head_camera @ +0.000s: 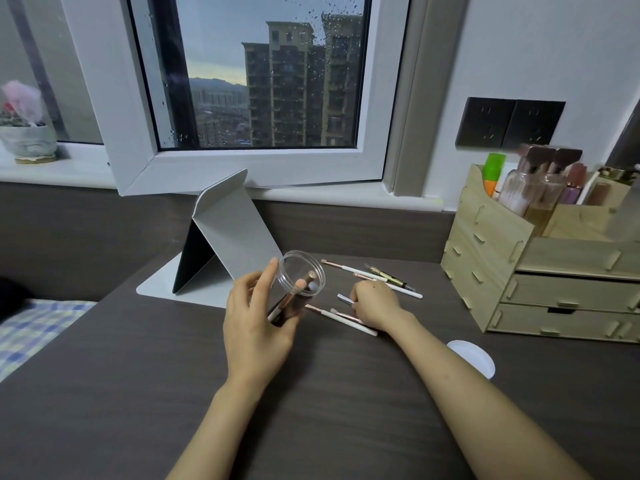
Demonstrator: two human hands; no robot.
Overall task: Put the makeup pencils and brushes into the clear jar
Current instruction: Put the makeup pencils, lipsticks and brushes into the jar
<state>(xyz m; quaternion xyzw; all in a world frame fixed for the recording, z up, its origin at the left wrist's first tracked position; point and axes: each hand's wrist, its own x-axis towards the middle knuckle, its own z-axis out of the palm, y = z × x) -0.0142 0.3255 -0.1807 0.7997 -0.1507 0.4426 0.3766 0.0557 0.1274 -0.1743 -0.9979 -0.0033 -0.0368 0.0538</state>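
Observation:
My left hand (254, 318) grips the clear jar (300, 271) and tilts its open mouth up and to the right, above the dark desk (138, 393). Inside the jar are a few pencils and brushes, their ends showing at the rim. My right hand (375, 303) rests on the desk just right of the jar, fingers closed on a silver-ended pencil (344, 298). Two white-handled brushes (341, 318) lie under and beside that hand. Further back lie more white brushes (356, 270) and a dark green-gold pencil (388, 276).
A folded grey stand mirror (227, 233) stands behind the jar. A wooden drawer organiser (540, 271) with bottles fills the right side. A white round lid (474, 356) lies near my right forearm. The window ledge holds a plant pot (27, 140) at far left.

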